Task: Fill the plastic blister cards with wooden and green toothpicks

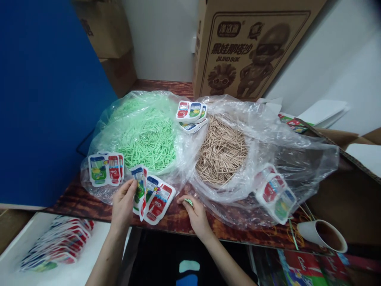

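Since the red-brown wood-grain table (174,222) carries both supplies, the clear plastic bag (97,135) of thin light-green sticks (151,143) lies left and the clear plastic bag (258,131) of thin tan-brown sticks (222,153) right, mouths spread wide, probably for easy reach. Flat white-edged printed card with red and green halves (159,198) rests at the near edge, just right of the left hand (123,200), likely kept close for handling. Left thumb and fingers pinch a bent blue, green and red printed card (139,194), above the table by the green bag, probably gripped by its side to leave the face clear. Its long axis runs near to far, top end toward the green sticks. Right hand (196,214), near the table edge, has its fingers curled around a small light-green stick bundle (188,201); visible bits slant upper left to lower right, count and single-stick direction unclear.
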`<state>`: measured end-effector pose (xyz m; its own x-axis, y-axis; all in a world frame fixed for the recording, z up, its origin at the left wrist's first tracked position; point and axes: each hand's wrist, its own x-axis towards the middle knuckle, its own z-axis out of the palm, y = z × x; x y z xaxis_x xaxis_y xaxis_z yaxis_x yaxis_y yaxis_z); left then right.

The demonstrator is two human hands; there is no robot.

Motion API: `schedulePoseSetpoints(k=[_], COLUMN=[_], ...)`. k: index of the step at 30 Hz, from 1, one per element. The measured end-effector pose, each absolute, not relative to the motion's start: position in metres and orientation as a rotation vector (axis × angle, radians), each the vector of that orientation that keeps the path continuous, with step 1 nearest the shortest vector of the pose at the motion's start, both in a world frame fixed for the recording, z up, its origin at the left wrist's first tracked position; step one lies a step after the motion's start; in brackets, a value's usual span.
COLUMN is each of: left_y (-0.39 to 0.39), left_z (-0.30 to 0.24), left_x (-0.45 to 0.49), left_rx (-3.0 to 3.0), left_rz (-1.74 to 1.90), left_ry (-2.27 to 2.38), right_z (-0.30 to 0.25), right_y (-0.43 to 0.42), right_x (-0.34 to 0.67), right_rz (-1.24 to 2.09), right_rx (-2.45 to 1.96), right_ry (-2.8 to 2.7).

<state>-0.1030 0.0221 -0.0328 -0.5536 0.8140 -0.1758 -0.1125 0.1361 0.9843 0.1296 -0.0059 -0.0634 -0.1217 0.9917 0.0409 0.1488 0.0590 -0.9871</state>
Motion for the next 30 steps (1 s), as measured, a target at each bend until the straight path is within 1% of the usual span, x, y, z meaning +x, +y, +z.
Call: schedulePoseSetpoints(k=[21, 30], left_y=[0.019, 0.012], left_z=[-0.036, -0.021], left_x=[-0.104, -0.1], left_rx=[0.665, 0.772], left_rz=[1.547, 1.499], left_ry=[1.606, 1.708], right_z=[-0.059, -0.056], right_y=[-0.005, -0.006], right_x=[0.129, 0.128], right_rz=[1.175, 1.202], right_rx=[-1.226, -1.234], right_ry=[-1.44, -1.421])
